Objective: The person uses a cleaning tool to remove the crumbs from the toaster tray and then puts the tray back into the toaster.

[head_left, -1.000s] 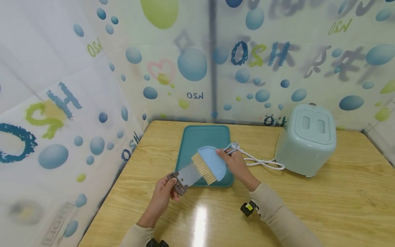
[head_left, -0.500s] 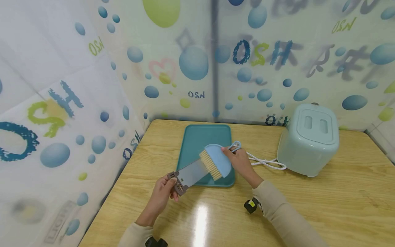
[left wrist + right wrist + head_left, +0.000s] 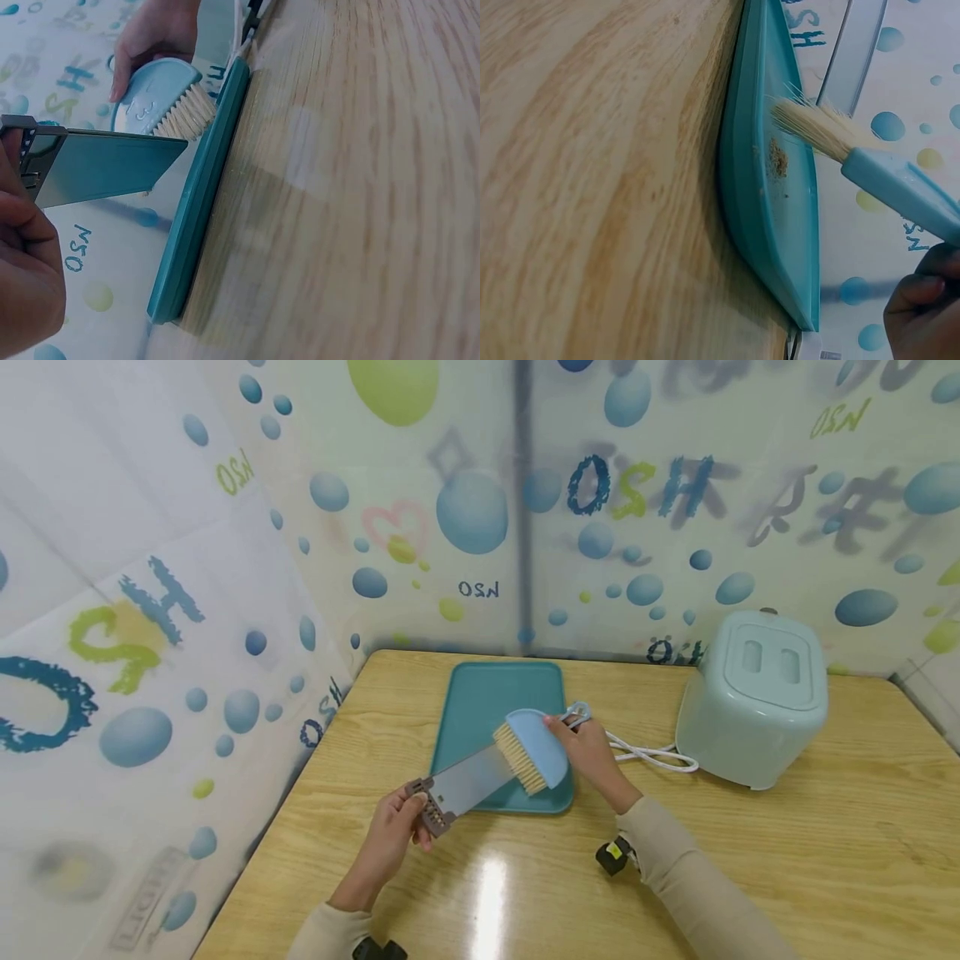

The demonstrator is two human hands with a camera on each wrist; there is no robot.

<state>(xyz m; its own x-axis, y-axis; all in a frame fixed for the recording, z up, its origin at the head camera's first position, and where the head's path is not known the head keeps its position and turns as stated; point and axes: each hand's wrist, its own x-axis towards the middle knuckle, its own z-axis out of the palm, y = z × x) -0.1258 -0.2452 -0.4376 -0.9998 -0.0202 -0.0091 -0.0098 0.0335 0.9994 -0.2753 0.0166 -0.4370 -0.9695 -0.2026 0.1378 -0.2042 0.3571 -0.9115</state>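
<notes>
My left hand point(image 3: 390, 835) pinches the brown slotted end of a flat metal crumb tray point(image 3: 467, 785), thumb on top. The plate slants out over a teal serving tray point(image 3: 502, 693). In my right hand point(image 3: 594, 758) is a light blue half-round brush point(image 3: 543, 747) with pale bristles, gripped near its looped end. Its bristles overlap the plate's far end in the head view. From the right wrist, the bristles point(image 3: 814, 127) hang close over the teal tray, beside a small heap of brown crumbs point(image 3: 778, 159) lying on it.
A pale mint toaster point(image 3: 750, 718) stands at the back right of the wooden table point(image 3: 750, 877). Its white cord point(image 3: 660, 760) lies looped between it and the teal tray. A printed sheet wall point(image 3: 420, 618) borders the table behind and to the left.
The brush in my right hand has moved right, along the crumb tray to its far end, uncovering more of the plate. My left hand keeps its hold nearly still.
</notes>
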